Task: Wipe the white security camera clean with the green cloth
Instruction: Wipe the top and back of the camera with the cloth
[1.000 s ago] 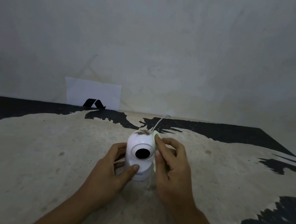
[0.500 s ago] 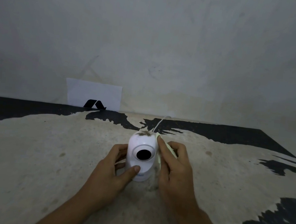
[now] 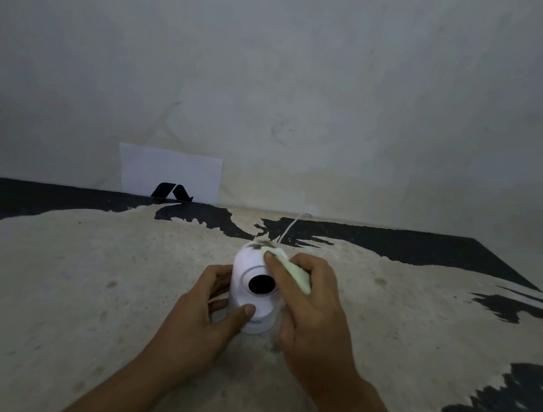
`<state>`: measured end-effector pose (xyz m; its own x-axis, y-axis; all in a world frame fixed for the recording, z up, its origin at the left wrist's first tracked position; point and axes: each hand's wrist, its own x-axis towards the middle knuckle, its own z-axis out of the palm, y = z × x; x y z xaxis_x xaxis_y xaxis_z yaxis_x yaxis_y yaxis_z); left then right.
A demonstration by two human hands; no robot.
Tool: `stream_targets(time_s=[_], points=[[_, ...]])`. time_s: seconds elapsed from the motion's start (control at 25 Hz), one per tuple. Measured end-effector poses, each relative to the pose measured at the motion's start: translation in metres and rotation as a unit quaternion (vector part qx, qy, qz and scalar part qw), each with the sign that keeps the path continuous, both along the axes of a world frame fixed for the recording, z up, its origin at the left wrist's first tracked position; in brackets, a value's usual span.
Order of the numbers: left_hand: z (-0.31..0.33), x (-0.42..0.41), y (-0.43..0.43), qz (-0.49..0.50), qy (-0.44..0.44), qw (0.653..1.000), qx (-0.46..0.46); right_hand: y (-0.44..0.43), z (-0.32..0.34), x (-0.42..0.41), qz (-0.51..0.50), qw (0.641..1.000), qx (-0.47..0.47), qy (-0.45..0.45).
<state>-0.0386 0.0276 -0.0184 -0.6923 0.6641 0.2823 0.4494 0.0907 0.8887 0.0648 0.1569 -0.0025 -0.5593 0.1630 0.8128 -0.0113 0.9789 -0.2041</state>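
The white security camera (image 3: 248, 265) stands upright in the middle of the worn table, its black lens facing me. Brown dirt sits on its top. My left hand (image 3: 210, 315) grips the camera's base, thumb across the front. My right hand (image 3: 304, 310) holds the pale green cloth (image 3: 295, 273) folded under its fingers and presses it on the camera's upper right side, near the dirt. A thin white cable (image 3: 289, 227) runs from behind the camera toward the wall.
The table (image 3: 80, 284) is beige with black worn patches along the back and at the right. A white card with a black logo (image 3: 169, 173) leans on the grey wall at the back left.
My right hand has slid the cloth up from the camera's right side onto its upper right dome. More of the green cloth shows now. The left hand keeps its grip.
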Motion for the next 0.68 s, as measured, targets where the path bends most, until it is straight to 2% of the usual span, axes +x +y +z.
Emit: stream_targets(time_s=[0.16, 0.36, 0.52, 0.68], points=[[-0.002, -0.002, -0.001, -0.004, 0.009, 1.0, 0.006, 0.013, -0.004, -0.006, -0.023, 0.997, -0.08, -0.004], [-0.002, -0.002, -0.002, -0.005, 0.007, 1.0, 0.004, 0.011, -0.002, -0.006, 0.062, 0.991, -0.116, 0.03], [-0.001, -0.001, -0.002, -0.008, 0.005, 1.0, 0.011, 0.012, -0.002, -0.007, 0.051, 0.984, -0.165, 0.049], [0.0, -0.001, -0.001, -0.007, 0.001, 1.0, 0.007, 0.005, 0.0, -0.007, 0.073, 0.987, -0.13, 0.055]])
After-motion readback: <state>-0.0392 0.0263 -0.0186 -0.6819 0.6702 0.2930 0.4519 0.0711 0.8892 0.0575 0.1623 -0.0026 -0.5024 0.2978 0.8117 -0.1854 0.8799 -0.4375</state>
